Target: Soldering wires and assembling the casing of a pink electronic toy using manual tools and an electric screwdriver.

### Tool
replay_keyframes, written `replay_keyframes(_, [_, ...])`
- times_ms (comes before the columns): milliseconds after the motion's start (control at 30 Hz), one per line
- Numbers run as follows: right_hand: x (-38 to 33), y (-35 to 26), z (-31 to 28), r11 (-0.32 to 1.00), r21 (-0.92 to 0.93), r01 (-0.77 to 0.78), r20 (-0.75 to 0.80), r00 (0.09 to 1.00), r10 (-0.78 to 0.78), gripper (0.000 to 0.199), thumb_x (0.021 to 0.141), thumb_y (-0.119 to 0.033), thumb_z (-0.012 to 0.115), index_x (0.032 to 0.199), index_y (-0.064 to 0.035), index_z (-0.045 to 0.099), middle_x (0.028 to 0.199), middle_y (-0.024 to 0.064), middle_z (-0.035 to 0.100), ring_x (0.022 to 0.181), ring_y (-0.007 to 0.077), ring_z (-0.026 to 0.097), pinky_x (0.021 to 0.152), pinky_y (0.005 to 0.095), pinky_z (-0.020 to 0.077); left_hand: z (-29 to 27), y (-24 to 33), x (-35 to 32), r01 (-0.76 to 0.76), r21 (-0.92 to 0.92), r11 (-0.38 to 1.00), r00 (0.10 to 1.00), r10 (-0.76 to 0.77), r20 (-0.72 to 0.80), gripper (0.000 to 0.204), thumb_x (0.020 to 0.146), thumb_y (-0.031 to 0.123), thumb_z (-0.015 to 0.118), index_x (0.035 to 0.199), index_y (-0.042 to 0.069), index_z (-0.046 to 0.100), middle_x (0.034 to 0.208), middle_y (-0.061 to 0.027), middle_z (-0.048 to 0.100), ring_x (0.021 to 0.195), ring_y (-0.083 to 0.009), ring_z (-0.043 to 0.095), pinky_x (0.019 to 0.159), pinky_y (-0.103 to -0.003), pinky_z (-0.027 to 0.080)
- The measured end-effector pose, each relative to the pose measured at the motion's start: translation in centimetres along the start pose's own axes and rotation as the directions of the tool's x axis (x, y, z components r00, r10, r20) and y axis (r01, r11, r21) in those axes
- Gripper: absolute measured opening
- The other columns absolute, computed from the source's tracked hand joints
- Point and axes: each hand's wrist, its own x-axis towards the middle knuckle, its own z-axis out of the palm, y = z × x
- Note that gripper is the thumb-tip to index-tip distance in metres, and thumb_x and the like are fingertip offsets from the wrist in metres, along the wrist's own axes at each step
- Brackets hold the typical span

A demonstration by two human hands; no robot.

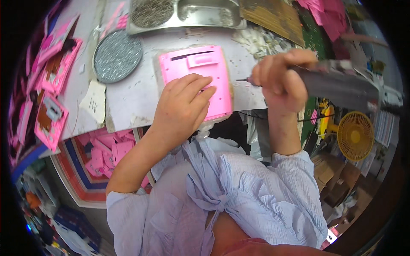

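A flat pink plastic housing (220,91) with a dark slot and small screw holes lies on the table before me. My left hand (183,100) rests on its lower left part, fingers stretched across the surface; what may lie under the palm is hidden. In my right hand (284,77) is a dark electric screwdriver (337,85), held sideways. Its thin bit points left, a little to the right of the housing and apart from it. The fingers are wrapped round the front end of the tool.
A round dish of small screws (117,55) stands at the left. Behind is a metal tray (209,13) with small metal parts. Pink housings with boards (51,117) pile up at the far left. Below them a bin (81,175) holds pink parts. A yellow fan (355,134) stands right.
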Motion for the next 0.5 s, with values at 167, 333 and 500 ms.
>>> replay_keyframes(167, [-1.2,2.8,-2.5,0.983,-0.162,-0.088,-0.117,0.991,0.069,0.024,0.097,-0.009,0.056,0.119,-0.0045,0.051,0.059,0.0027,0.044,0.053,0.0143,0.043,0.056,0.0356,0.0443,1.3,-0.3,0.6,0.008,0.064,0.998,0.998,-0.012,0.056,0.034,0.08,0.008,0.075,0.114,0.006,0.073,0.124,-0.0087,0.068,0.117,-0.0304,0.061,0.099,-0.043,0.045])
replay_keyframes(333, [1.0,3.1,-2.0,0.98,-0.199,0.024,-0.021,0.999,-0.028,0.016,0.098,-0.009,0.057,0.111,-0.004,0.049,0.06,0.0041,0.044,0.05,0.0132,0.042,0.055,0.0346,0.0439,1.3,0.1,0.7,0.029,0.098,0.995,0.997,-0.036,0.069,0.034,0.081,0.007,0.075,0.115,0.008,0.074,0.124,-0.008,0.068,0.118,-0.0299,0.061,0.099,-0.043,0.045])
replay_keyframes(500, [-0.1,3.5,-2.1,0.98,-0.194,-0.048,-0.023,0.999,0.044,0.015,0.098,-0.012,0.06,0.103,-0.0038,0.048,0.061,0.005,0.046,0.05,0.0131,0.042,0.051,0.0322,0.0416,1.0,0.1,0.5,0.037,0.101,0.994,0.995,-0.046,0.087,0.034,0.081,0.007,0.075,0.115,0.008,0.074,0.124,-0.008,0.068,0.118,-0.0299,0.061,0.1,-0.043,0.045])
